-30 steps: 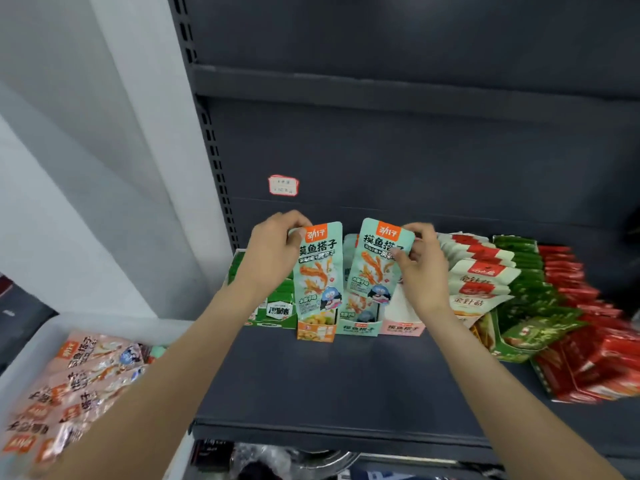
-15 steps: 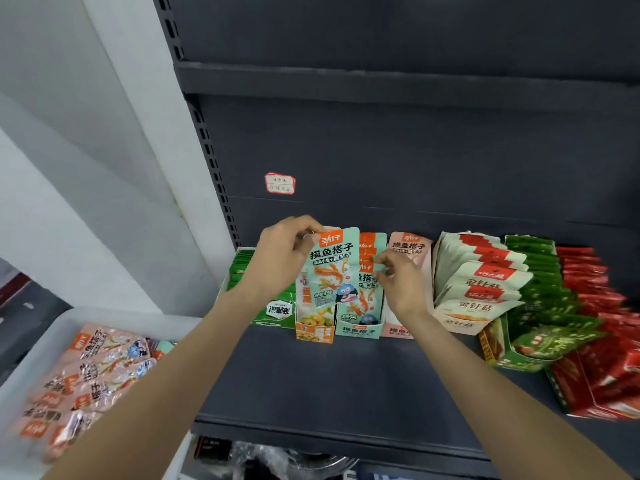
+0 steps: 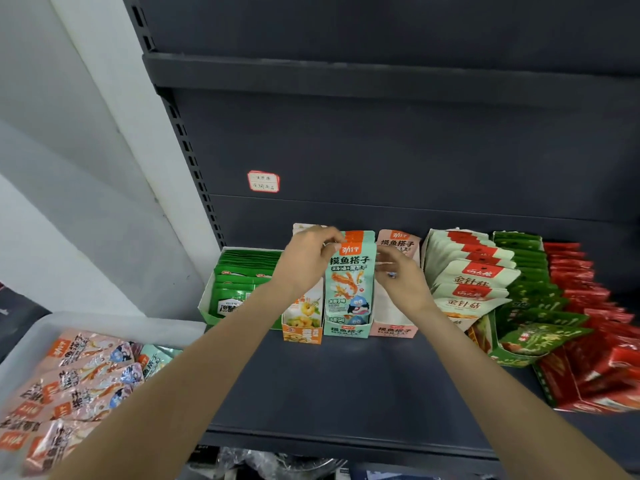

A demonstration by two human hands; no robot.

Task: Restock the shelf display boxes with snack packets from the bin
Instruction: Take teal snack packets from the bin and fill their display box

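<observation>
A mint-green snack packet point(image 3: 349, 271) stands upright at the front of the mint display box point(image 3: 346, 331) on the dark shelf. My left hand point(image 3: 306, 261) pinches its top left corner. My right hand point(image 3: 401, 284) has curled fingertips on the packet's right edge. More mint packets stand behind it in the box, mostly hidden. At the lower left, the white bin point(image 3: 31, 336) holds several pink packets point(image 3: 79, 374) and a few mint ones point(image 3: 156, 358).
An orange box point(image 3: 301, 332) and a green box point(image 3: 211, 304) stand left of the mint box, a pink box point(image 3: 393, 330) right of it. White, green and red packet rows point(image 3: 467, 282) fill the shelf's right side. The shelf front point(image 3: 346, 393) is bare.
A second ago each hand held a mint packet. The right one went into the mint box; the left one moved right and down into the box, and both hands now meet on it.
</observation>
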